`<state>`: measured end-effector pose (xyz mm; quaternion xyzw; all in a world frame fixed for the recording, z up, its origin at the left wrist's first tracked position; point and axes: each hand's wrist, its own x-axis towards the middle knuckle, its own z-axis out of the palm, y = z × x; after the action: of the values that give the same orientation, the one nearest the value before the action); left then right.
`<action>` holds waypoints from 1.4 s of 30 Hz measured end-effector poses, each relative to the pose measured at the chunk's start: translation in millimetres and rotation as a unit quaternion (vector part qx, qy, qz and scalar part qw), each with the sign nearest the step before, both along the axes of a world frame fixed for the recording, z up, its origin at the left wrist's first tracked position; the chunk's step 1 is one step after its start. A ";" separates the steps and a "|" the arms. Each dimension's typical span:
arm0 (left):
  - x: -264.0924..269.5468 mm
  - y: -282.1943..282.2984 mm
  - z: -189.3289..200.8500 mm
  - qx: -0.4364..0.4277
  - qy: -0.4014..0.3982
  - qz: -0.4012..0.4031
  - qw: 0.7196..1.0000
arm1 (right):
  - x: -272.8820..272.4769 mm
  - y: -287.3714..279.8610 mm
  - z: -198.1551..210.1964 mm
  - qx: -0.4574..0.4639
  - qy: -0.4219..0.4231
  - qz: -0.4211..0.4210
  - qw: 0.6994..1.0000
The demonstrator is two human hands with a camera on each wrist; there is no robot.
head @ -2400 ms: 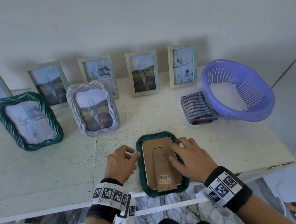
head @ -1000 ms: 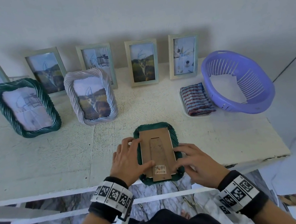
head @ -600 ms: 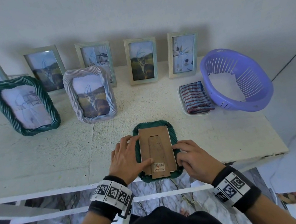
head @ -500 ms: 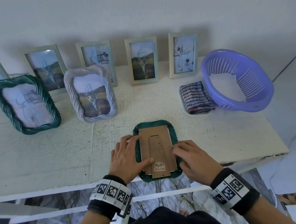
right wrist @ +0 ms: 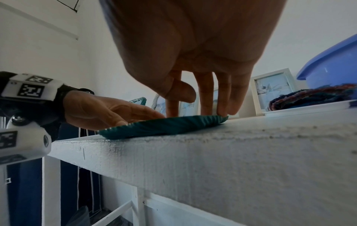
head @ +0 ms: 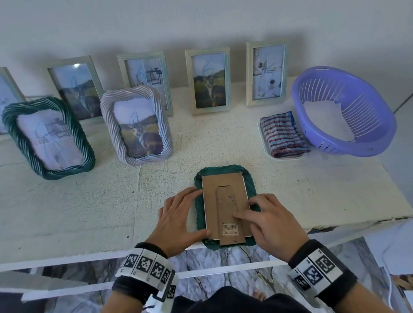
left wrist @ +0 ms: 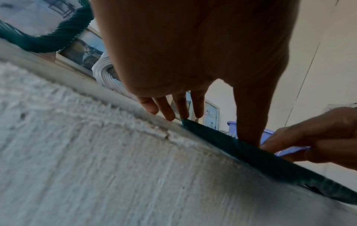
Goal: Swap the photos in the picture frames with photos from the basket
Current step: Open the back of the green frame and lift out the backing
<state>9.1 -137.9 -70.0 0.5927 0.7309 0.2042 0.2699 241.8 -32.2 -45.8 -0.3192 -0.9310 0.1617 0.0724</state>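
Our left hand flat and right hand fingertips press the face-down green frame at 6 o'clock; overhanging the shelf edge, it could slip off.

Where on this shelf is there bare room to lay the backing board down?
Bare shelf lies left of the left hand, in front of the standing green frame. A smaller patch sits right of the face-down frame, before the cloth and basket. The back row is crowded.

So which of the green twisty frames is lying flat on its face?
The dark green rope-twist frame by the shelf's front edge, brown cardboard back up. The other green one stands upright.
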 end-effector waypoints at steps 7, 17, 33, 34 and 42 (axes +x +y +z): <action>-8.8 -10.0 -7.5 0.033 -0.004 -0.041 0.999 | -12.2 -9.2 2.7 0.036 -0.024 -0.032 0.999; -9.8 -16.4 -14.6 0.068 0.063 -0.065 0.994 | -53.0 -25.6 10.8 0.067 -0.066 -0.072 0.993; -8.0 -17.8 -15.9 0.067 0.056 -0.053 0.995 | 16.3 20.2 37.9 -0.413 0.248 -0.245 0.841; -7.7 -17.5 -16.7 0.069 0.054 -0.051 0.995 | 21.8 19.2 37.7 -0.444 0.286 -0.257 0.809; -6.6 -18.3 -22.6 0.079 0.044 -0.043 0.995 | 59.2 29.0 50.4 -0.296 0.252 -0.233 0.892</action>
<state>2.5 -156.2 -92.5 0.6512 0.6979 0.2230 0.1981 301.1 -3.2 4.6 -0.4819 -0.6898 0.4830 0.2422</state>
